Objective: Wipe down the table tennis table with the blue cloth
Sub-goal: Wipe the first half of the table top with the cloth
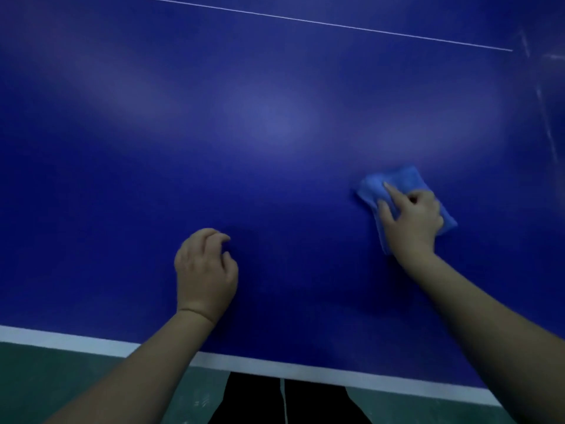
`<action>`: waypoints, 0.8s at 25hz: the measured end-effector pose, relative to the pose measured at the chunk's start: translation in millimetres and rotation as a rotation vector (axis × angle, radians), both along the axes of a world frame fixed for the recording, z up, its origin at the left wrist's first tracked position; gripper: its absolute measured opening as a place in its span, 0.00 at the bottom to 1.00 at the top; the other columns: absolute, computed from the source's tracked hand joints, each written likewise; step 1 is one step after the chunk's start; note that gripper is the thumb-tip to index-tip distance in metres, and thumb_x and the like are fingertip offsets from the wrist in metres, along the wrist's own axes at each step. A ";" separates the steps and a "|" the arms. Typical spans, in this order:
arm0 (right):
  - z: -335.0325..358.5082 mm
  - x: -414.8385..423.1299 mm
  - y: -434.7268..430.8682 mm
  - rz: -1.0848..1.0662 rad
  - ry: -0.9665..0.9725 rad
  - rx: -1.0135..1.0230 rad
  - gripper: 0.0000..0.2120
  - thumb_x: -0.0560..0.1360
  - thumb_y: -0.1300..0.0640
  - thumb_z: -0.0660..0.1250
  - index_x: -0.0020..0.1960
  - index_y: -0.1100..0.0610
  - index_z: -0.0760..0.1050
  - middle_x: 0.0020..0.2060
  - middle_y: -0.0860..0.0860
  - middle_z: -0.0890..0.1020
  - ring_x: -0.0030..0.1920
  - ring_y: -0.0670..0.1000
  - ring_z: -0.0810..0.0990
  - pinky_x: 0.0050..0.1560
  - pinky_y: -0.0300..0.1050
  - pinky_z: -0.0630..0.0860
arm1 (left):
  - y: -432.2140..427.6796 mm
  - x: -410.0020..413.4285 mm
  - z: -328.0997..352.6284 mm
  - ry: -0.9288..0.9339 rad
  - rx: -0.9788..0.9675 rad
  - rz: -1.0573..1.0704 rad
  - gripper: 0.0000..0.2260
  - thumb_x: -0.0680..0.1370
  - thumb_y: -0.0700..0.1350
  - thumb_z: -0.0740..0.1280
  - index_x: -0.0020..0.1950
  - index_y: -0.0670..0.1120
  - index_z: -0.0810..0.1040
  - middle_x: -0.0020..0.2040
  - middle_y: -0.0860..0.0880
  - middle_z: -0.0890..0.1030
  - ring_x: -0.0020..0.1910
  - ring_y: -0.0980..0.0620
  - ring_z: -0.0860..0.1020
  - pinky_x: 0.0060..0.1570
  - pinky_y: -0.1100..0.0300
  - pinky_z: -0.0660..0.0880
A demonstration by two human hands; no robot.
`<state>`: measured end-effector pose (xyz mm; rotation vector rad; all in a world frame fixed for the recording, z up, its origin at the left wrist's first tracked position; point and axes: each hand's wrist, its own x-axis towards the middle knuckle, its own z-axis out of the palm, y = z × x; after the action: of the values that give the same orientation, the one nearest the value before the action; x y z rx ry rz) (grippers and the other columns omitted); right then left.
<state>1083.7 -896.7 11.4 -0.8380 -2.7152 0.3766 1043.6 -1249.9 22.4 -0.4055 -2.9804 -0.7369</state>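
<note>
blue cloth (408, 179) under right hand (411, 220), on table (275, 117)
</note>
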 end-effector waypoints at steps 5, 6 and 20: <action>3.6 -75.0 -104.3 0.066 -0.047 -0.048 0.19 0.75 0.44 0.66 0.65 0.43 0.76 0.55 0.54 0.74 0.57 0.60 0.72 0.56 0.54 0.66 | -98.6 23.4 -8.6 -0.050 -0.133 0.328 0.15 0.76 0.38 0.65 0.63 0.39 0.74 0.65 0.39 0.73 0.65 0.38 0.69 0.65 0.37 0.66; 4.0 -75.3 -138.7 0.193 -0.054 -0.038 0.19 0.74 0.44 0.66 0.65 0.42 0.76 0.54 0.53 0.74 0.56 0.59 0.72 0.54 0.52 0.66 | -108.8 27.6 -10.0 -0.057 -0.141 0.336 0.16 0.77 0.38 0.65 0.64 0.39 0.74 0.66 0.39 0.72 0.66 0.38 0.68 0.66 0.37 0.65; 3.8 163.8 -81.3 -0.265 -0.017 0.003 0.19 0.76 0.45 0.64 0.63 0.51 0.80 0.44 0.54 0.70 0.45 0.61 0.72 0.44 0.55 0.69 | -120.9 43.2 -12.1 -0.058 -0.112 0.155 0.16 0.76 0.39 0.65 0.65 0.42 0.75 0.67 0.42 0.71 0.68 0.39 0.67 0.68 0.38 0.61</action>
<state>1247.6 -977.9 15.1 -1.1869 -2.5724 0.3081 1086.9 -1370.8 10.3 -0.1564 -3.0723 -0.5794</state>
